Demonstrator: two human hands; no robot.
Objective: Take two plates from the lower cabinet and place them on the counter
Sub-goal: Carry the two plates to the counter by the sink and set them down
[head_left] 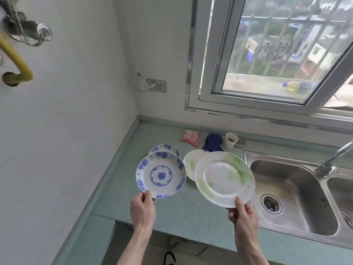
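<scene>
Left hand [142,208] pinching a blue-flowered plate [161,175] at its six o'clock rim, right hand [242,213] gripping a larger green-tinted plate [224,175] likewise, both tilted above the pale green counter [172,211], sink [294,190] at three o'clock.

Sink [290,197] right of plates [193,165], cup [231,140] prob. behind.

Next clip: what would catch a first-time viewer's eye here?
Two plates held up over the green counter: a blue-patterned plate in the left hand and a larger green-tinted plate in the right hand. A matching plate of each kind lies behind them, and a steel sink sits to the right.
</scene>
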